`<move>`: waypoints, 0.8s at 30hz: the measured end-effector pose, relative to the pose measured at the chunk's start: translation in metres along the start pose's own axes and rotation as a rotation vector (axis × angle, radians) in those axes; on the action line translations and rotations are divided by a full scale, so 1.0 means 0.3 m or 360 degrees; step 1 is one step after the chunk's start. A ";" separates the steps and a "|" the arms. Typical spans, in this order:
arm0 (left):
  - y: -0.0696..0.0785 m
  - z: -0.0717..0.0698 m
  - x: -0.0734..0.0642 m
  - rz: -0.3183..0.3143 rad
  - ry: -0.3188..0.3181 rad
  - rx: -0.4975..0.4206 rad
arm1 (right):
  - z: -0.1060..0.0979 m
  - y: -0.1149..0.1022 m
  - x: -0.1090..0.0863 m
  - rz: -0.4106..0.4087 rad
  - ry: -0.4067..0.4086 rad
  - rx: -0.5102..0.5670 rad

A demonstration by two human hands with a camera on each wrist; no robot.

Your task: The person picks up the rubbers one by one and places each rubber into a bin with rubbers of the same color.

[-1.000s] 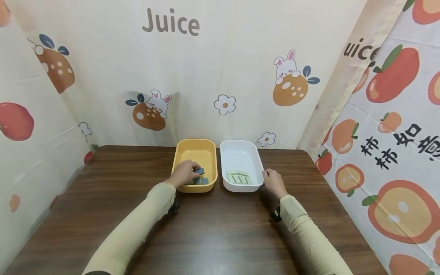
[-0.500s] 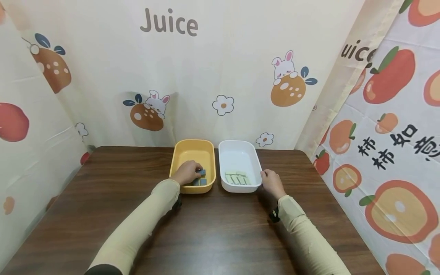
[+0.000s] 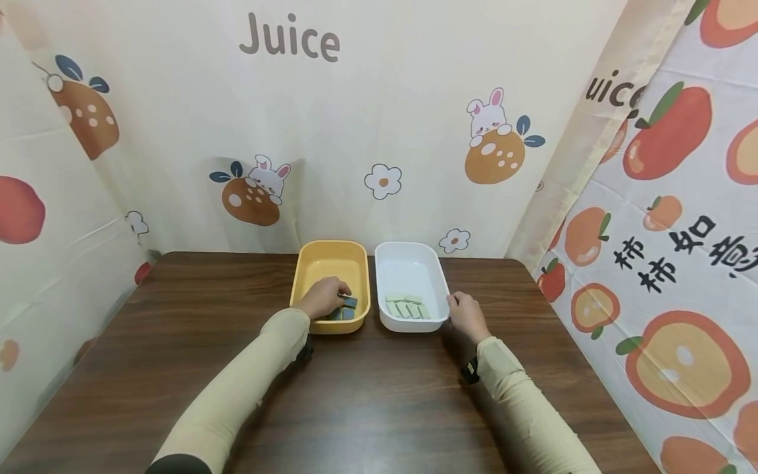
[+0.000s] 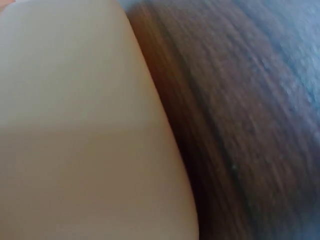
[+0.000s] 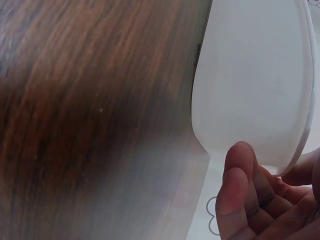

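Observation:
My left hand [image 3: 322, 297] reaches over the left wall of a yellow plastic bin [image 3: 334, 262] and pinches a small blue block [image 3: 349, 301] low inside it. More blue blocks [image 3: 348, 315] lie at the bin's near end, partly hidden by the hand. To the right stands a white plastic bin [image 3: 408, 264], holding several pale green blocks [image 3: 408, 310] at its near end. My right hand [image 3: 469, 315] grips this bin's near right rim. In the right wrist view, the thumb is at the rim and curled fingers [image 5: 235, 192] are outside the wall.
Both bins stand side by side at the back of a brown wood-grain table [image 3: 379, 401]. A printed curtain [image 3: 331, 118] hangs right behind them, and another fruit-printed cloth [image 3: 669, 263] borders the right side. Mostly a pale smooth surface [image 4: 80, 120] fills the left wrist view.
My left hand has shifted slightly within the yellow bin, and the blue block at its fingertips sits a little lower. The right hand keeps its grip on the white bin.

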State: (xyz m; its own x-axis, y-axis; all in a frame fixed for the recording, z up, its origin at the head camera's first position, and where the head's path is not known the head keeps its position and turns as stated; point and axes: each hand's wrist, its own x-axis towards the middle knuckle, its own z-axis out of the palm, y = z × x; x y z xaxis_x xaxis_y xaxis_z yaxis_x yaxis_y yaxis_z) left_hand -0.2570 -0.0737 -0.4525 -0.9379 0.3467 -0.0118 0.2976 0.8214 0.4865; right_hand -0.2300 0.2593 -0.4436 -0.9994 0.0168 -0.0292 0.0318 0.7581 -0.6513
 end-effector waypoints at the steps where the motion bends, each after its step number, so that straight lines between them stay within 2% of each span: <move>1: -0.001 -0.003 -0.004 -0.0001 0.0008 -0.0005 | 0.001 0.000 -0.002 -0.0002 0.0000 -0.0005; 8: -0.015 -0.022 -0.034 -0.0015 0.0092 -0.0023 | 0.003 0.004 0.001 0.0008 -0.0004 -0.0003; 14: -0.003 -0.041 -0.056 0.0001 0.0163 0.0089 | 0.000 0.011 0.007 0.0015 -0.0019 0.0006; 19: 0.004 -0.053 -0.075 -0.0048 0.0175 0.0103 | -0.002 0.013 0.010 0.0028 -0.0036 0.0006; 24: -0.010 -0.064 -0.099 -0.0089 0.0218 0.0095 | -0.006 0.013 0.008 0.0017 -0.0058 0.0031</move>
State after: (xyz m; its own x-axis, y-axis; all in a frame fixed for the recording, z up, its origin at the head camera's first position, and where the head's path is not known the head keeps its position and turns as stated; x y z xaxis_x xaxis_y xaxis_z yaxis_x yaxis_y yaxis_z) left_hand -0.2334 -0.0950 -0.4369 -0.9677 0.2380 0.0836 0.2503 0.8646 0.4357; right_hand -0.2322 0.2634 -0.4449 -0.9980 0.0007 -0.0638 0.0431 0.7452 -0.6654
